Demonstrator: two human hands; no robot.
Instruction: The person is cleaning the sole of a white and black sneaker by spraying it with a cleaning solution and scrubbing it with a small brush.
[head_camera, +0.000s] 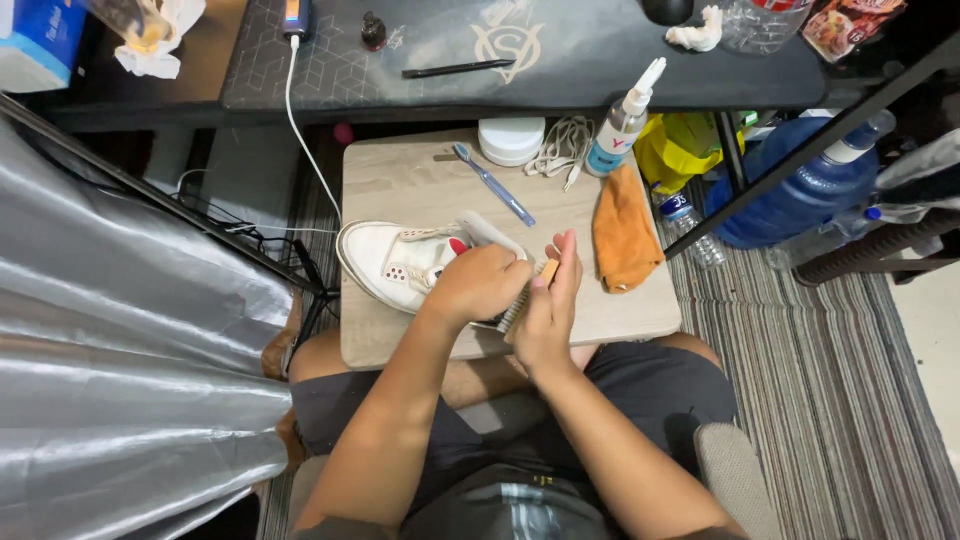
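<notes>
Small wooden lap table (400, 180) here: left hand (480, 283) clamps the white sneaker (385, 262), right hand (548, 305) grips a wooden brush (530, 285) against it.

One white shoe (395, 262), two brushes (one blue toothbrush (492, 183)), one orange cloth (625, 230).

sneaker (390, 262): white smooth leather | board (400, 180): matt wood | cloth (622, 228): orange fabric
</notes>
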